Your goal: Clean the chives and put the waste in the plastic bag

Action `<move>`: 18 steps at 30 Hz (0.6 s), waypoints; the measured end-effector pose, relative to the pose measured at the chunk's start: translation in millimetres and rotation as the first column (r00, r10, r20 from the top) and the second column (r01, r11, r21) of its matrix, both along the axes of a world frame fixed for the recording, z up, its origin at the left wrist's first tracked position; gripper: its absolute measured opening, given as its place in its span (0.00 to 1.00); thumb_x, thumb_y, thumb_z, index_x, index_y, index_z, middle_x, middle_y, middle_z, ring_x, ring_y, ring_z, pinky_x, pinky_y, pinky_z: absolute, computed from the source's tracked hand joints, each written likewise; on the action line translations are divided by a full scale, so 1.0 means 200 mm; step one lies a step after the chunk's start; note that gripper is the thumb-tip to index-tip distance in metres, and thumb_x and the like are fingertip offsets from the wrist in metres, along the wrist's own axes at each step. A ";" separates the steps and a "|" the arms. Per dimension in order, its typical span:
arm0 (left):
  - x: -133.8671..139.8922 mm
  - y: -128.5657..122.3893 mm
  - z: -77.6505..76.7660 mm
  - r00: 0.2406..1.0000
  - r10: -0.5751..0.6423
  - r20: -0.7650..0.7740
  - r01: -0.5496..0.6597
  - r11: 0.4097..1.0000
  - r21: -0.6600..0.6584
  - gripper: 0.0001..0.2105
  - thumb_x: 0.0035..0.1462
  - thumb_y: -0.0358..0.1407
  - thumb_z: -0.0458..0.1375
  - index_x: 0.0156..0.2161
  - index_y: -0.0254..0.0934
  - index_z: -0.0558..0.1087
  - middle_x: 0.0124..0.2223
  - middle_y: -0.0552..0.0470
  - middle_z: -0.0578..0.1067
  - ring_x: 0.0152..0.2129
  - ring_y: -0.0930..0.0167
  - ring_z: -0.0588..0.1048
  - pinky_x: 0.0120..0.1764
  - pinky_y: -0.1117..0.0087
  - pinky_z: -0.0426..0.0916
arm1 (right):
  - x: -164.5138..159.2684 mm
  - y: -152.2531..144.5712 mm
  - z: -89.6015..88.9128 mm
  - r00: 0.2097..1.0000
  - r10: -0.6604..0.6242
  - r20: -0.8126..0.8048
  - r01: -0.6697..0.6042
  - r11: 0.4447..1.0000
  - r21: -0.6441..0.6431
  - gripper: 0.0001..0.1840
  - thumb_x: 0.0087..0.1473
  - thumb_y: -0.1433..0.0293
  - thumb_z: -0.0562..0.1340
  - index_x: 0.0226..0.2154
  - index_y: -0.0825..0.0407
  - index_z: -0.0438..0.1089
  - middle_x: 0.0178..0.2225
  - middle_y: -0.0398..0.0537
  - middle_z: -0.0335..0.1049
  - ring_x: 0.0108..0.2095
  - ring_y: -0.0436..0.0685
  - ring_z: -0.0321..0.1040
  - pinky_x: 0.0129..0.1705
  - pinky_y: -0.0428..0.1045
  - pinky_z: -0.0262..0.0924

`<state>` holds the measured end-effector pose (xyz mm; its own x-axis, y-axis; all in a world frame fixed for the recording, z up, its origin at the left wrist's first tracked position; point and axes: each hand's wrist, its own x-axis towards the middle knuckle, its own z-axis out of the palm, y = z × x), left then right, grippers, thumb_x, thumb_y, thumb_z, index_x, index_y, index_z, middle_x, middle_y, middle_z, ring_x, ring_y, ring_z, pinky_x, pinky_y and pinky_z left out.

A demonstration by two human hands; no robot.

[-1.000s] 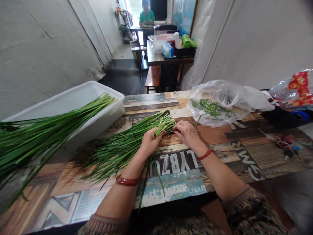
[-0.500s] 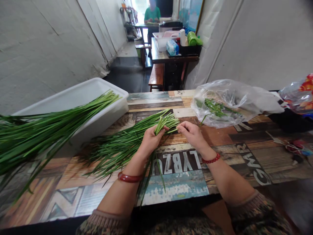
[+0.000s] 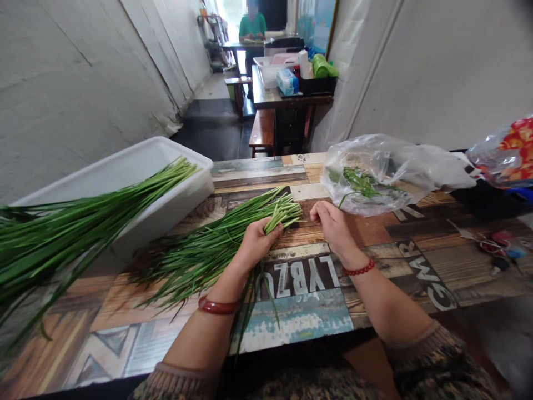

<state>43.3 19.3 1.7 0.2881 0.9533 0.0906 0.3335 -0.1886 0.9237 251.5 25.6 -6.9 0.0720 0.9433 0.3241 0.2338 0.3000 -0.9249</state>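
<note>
My left hand [image 3: 257, 243] is closed round a small bunch of garlic chives [image 3: 280, 215], their pale cut ends pointing to the right and some leaves hanging below my wrist. Under and beyond that hand lies a loose pile of garlic chives [image 3: 195, 255] on the table. My right hand [image 3: 332, 226] hovers a little to the right of the stem ends, apart from them. Its thumb and fingers are pinched together; whatever may be between them is too small to make out.
At the left, a white plastic tub [image 3: 195, 191] holds more long chives [image 3: 95, 222], with leaves hanging over its near side. A clear plastic bag [image 3: 416, 161] with green scraps lies beyond my right hand. Farther off are another table [image 3: 270, 99], a bench [image 3: 263, 129] and a seated person [image 3: 252, 26].
My right hand has moved from the stem ends to the right, fingers still pinched. The bunch in my left hand now points more to the right. The view has shifted slightly.
</note>
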 end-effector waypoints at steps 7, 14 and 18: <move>0.00 0.00 0.00 1.000 -0.017 -0.007 0.017 1.000 0.025 0.15 0.56 0.44 0.57 0.28 0.34 0.71 0.25 0.56 0.66 0.24 0.75 0.63 0.29 0.75 0.59 | -0.11 -0.05 0.01 0.972 0.166 0.164 -0.171 0.985 0.013 0.09 0.52 0.64 0.63 0.36 0.51 0.72 0.31 0.45 0.73 0.29 0.51 0.67 0.32 0.47 0.62; 0.01 0.00 0.01 0.999 0.013 -0.039 -0.011 0.999 0.050 0.15 0.57 0.45 0.56 0.27 0.34 0.70 0.25 0.56 0.67 0.24 0.74 0.64 0.31 0.74 0.59 | -0.03 0.00 -0.01 1.000 0.010 -0.006 -0.010 1.000 -0.020 0.09 0.54 0.63 0.62 0.31 0.52 0.72 0.28 0.43 0.72 0.29 0.51 0.66 0.33 0.46 0.60; 0.01 0.00 0.01 0.996 0.070 -0.058 -0.063 0.992 0.105 0.15 0.58 0.43 0.54 0.26 0.35 0.70 0.26 0.54 0.71 0.26 0.72 0.67 0.33 0.73 0.62 | 0.06 0.04 -0.02 0.987 -0.106 -0.119 0.099 0.993 -0.064 0.14 0.55 0.58 0.61 0.30 0.52 0.70 0.25 0.42 0.69 0.26 0.50 0.64 0.31 0.46 0.59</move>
<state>44.5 20.3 2.9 0.2323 0.9571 0.1732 0.4037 -0.2569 0.8781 264.1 34.2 -10.5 0.2051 0.9458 0.2518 0.1454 0.2250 -0.9635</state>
